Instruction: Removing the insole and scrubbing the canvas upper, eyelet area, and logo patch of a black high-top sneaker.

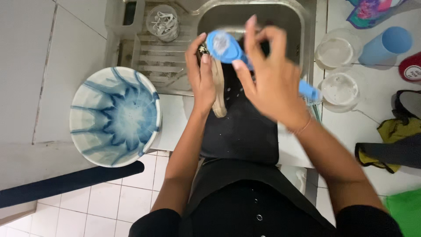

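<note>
From the head camera I look straight down at the steel sink set in a white tiled counter. My left hand is wrapped around a tan-edged sandal, fingers curled over its upper end, holding it on edge at the sink's front rim. My right hand is closed around a blue scrub brush — thumb and fingers pinching the handle near the round head, which sits against the top of the sandal, while the handle's far end pokes out past my wrist toward the right rim. The brush head is blurred, so I cannot tell its bristles.

On the ribbed drainboard left of the basin stands a clear glass with something white inside. Near the counter's left front edge rests a large blue-and-white streaked bowl. Right of the sink, two clear round lids or cups lie one behind the other — a light-blue tumbler stands beside the farther one. Dark and yellow cloth is heaped at the right edge.
</note>
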